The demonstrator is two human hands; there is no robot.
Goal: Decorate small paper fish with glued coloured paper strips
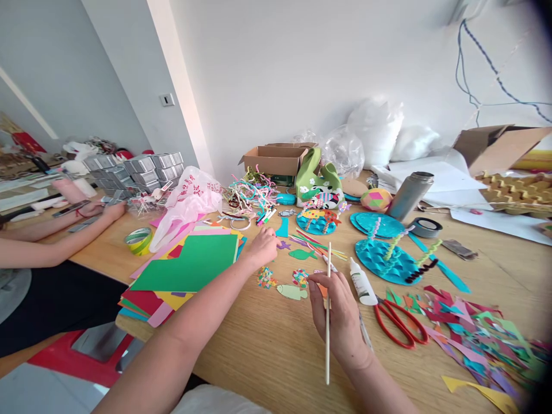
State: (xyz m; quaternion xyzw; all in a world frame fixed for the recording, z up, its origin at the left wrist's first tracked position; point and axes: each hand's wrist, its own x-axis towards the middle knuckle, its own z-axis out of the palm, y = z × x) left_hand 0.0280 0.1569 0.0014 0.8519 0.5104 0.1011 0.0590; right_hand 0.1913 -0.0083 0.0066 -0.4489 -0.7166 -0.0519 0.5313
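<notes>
Use the glue bottle (363, 283) on the worktop (259, 345) as reference for all positions. Find the thin white stick (328, 345) left of the glue bottle, grasped in the right hand (338, 307), with both ends projecting past the fingers. Treat as light and stiff, probably wood or plastic; expect easy rolling between smooth fingertips. Hold just above the middle with thumb and fingers, for balance and fine control. Avoid sideways force, likely to snap so slim a section.

Note the left hand (264, 248) farther left of the glue bottle, on the far side, with fingers bent down close to the purple paper piece (283, 245). Cannot tell from this view whether empty or pinching something small.

Locate the pale green paper fish (292, 292) flat, left of the glue bottle. Rate as very light, flexible and easily creased; lift by the edge with fingertips, never by squeezing the middle. Locate the paper dots (266, 278) farther left of the glue bottle, in a loose heap. Handle as nearly weightless and readily scattered; take singly, without sweeping across the heap.
</notes>
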